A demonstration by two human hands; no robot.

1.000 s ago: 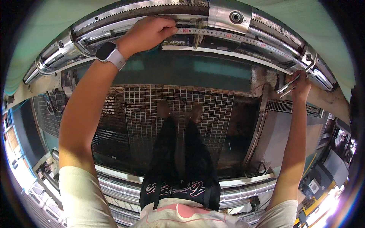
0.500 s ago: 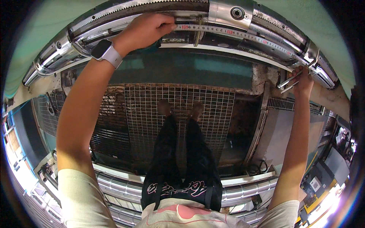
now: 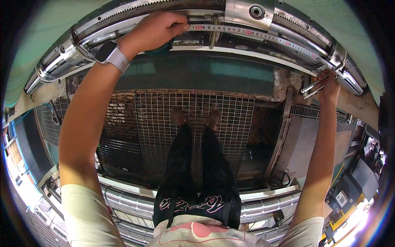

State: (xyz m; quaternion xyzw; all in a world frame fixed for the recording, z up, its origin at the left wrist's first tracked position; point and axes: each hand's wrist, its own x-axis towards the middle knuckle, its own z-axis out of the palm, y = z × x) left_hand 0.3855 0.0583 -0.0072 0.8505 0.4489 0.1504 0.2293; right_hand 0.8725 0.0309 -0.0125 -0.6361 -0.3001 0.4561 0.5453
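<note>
A white tape measure blade (image 3: 263,33) with black and red marks is stretched along a long machine shaft. My left hand (image 3: 158,29), with a watch on its wrist, pinches the blade between thumb and fingers. Below that palm a dark teal piece (image 3: 161,50), possibly the tape's case, shows in part. At the far right my right hand (image 3: 329,85) is closed around two slim metal rods (image 3: 312,87) beside the blade's other end. Its fingertips lie by a shiny collar (image 3: 338,57) on the shaft; whether they also grip the blade is hidden.
A toothed rack (image 3: 302,28) runs behind the tape, and a larger metal block with a bolt (image 3: 249,11) sits on it. Below is a dark green machine beam (image 3: 197,74). My feet stand on a metal grating (image 3: 234,123); shiny rollers (image 3: 269,206) lie close behind me.
My left hand has shifted slightly left and up with the blade, and more of the teal piece shows under it. My right hand has barely moved.
</note>
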